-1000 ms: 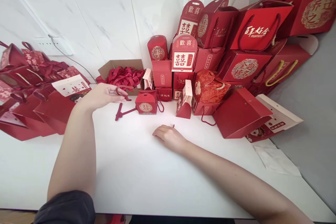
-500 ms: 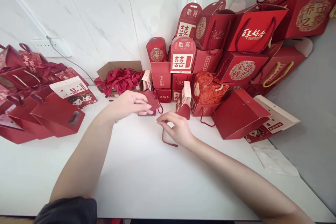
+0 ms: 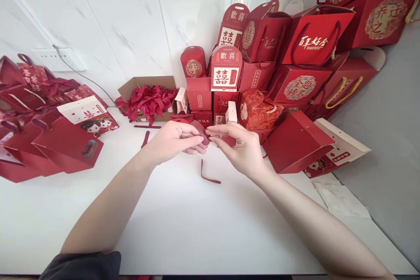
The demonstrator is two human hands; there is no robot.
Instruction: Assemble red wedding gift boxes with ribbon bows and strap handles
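My left hand (image 3: 180,141) is closed on a dark red card piece (image 3: 200,127), held between thumb and fingers above the table. Whether the piece belongs to a box behind it is hidden. At its right edge, the thumb and fingertips of my right hand (image 3: 241,144) pinch a tiny gold-coloured thing (image 3: 211,135), too small to name. Below both hands, a thin dark red ribbon strip (image 3: 209,179) lies bent on the white table (image 3: 183,227).
Behind my left hand stands a cardboard box (image 3: 164,82) of red ribbons (image 3: 151,98). Two short straps (image 3: 147,127) lie before it. Red gift boxes (image 3: 300,83) are stacked at the right against the wall; more red boxes (image 3: 67,148) stand at the left.
My right hand has moved up and in to meet the card piece in my left hand. My left hand has shifted slightly right and turned the piece. The view has tilted a little.
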